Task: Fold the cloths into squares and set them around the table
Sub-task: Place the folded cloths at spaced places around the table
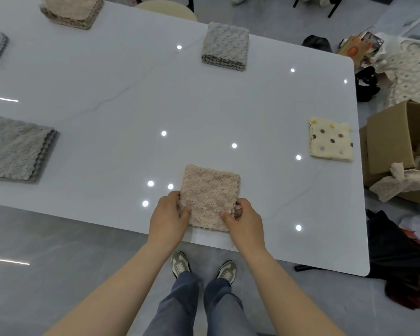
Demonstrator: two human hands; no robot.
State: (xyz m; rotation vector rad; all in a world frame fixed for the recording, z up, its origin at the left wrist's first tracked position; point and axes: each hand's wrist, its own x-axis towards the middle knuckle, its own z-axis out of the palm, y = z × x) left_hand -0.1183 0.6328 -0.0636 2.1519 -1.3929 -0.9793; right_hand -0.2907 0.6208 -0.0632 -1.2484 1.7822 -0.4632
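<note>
- Folded pink cloth [210,196] is laid at the near edge of the table [121,98].
- Its near corners are pinched by left hand [169,215] and right hand [246,220], fingers curled.
- Spotted cloth [330,139] is set right of it.

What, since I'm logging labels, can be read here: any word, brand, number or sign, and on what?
Paper bag: orange round mark, too blurred to read.
Cardboard box, pink cloth, table: no text shows.
Nothing legible anywhere.
</note>
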